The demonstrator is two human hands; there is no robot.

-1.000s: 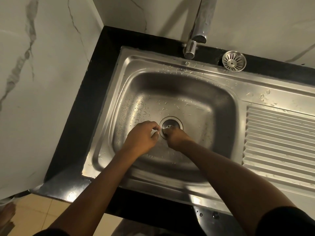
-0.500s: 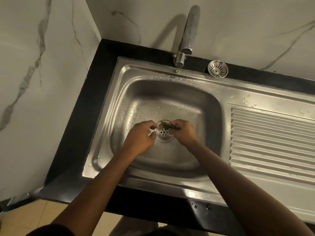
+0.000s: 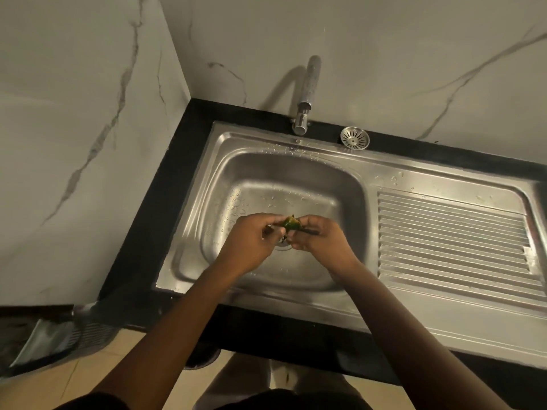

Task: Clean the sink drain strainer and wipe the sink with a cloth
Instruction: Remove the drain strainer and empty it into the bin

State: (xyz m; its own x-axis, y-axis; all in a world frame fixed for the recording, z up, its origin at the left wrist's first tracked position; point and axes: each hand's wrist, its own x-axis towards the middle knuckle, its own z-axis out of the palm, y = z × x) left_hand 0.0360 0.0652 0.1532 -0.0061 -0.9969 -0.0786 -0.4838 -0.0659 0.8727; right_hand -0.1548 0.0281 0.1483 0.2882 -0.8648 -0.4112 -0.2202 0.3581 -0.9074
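Both hands meet over the basin: left hand and right hand pinch a small green scrap, too blurred to name. They hide most of the drain. Strainer sits on the sink's far rim.

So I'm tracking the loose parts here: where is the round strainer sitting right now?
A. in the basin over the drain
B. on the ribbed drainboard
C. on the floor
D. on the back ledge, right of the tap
D: the strainer rests on the back ledge beside the tap, away from the basin where both hands work.
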